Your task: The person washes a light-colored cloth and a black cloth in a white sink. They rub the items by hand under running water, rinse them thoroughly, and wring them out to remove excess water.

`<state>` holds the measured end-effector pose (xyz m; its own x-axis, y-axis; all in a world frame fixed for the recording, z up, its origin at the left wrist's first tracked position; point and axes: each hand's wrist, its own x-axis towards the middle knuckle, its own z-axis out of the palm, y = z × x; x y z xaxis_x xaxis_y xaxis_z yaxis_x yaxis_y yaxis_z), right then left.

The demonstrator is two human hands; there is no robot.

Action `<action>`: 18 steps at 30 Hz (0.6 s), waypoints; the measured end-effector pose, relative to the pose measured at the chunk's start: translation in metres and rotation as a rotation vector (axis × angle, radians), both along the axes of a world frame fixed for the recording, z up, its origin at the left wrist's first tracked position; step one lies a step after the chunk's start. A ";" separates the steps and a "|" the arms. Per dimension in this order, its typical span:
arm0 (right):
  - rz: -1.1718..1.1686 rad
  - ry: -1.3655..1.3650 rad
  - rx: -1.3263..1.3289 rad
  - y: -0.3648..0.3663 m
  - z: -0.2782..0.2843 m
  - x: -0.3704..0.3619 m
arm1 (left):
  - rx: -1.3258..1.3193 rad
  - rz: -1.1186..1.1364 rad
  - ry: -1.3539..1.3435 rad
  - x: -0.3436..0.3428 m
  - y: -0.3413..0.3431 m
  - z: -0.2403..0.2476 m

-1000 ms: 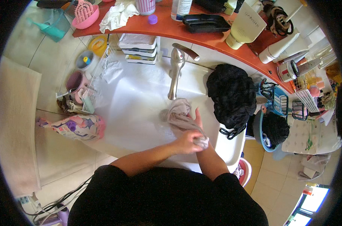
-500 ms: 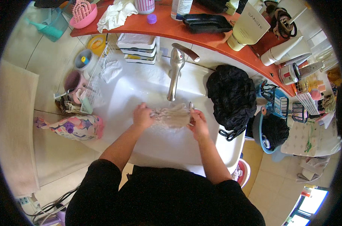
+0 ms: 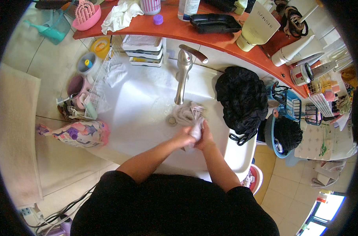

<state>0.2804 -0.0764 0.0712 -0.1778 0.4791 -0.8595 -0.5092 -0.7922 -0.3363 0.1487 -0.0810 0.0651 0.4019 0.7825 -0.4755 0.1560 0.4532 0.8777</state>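
Pale wet cloth (image 3: 190,114) is bunched between our left hand (image 3: 183,137) and right hand (image 3: 205,137), fingers pressed tight around it, over the white sink (image 3: 139,106) below the tap (image 3: 181,74), wringing seemingly underway, with the dark heap (image 3: 242,98) alongside unwashed.

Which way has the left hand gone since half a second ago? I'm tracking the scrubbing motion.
Yes. The left hand has moved right and toward the person, from left of the faucet to meet the right hand on the pale cloth.
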 end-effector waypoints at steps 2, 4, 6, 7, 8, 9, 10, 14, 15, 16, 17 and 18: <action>-0.063 0.555 0.197 0.005 -0.046 0.031 | 0.067 -0.167 -0.157 0.013 -0.013 0.053; 0.121 0.795 0.467 0.004 -0.005 0.018 | 0.388 -0.218 -0.151 0.025 -0.028 0.061; -0.235 0.533 0.135 0.007 -0.016 0.011 | 0.821 -0.351 -0.005 0.038 -0.029 0.083; -0.212 0.472 0.247 0.007 -0.025 0.004 | 0.860 -0.427 0.159 0.038 -0.027 0.079; -0.191 0.409 0.362 0.006 -0.038 -0.002 | 0.898 -0.503 0.323 0.038 -0.025 0.070; -0.169 0.345 0.477 0.003 -0.050 -0.008 | 0.977 -0.372 0.323 0.035 -0.019 0.061; -0.147 0.278 0.587 -0.001 -0.061 -0.013 | 1.049 -0.238 0.320 0.028 -0.011 0.049; -0.141 0.147 0.783 0.004 -0.034 -0.016 | 0.947 -0.047 0.708 -0.031 0.022 0.025; -0.214 0.197 0.589 0.006 -0.021 -0.008 | 1.001 -0.019 0.796 -0.055 0.027 0.010; -0.287 0.244 0.392 0.008 -0.006 0.001 | 0.923 -0.092 0.867 -0.076 0.033 0.002; -0.128 0.055 0.439 0.011 0.013 0.007 | 0.753 -0.259 0.985 -0.094 0.039 0.012; -0.017 -0.122 0.442 0.012 0.024 0.012 | 0.739 -0.175 1.045 -0.106 0.036 0.007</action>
<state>0.2925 -0.0641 0.0948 -0.0769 0.8066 -0.5860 -0.4569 -0.5509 -0.6984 0.0422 -0.0446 0.0721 0.2269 0.9684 -0.1039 0.9243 -0.1805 0.3362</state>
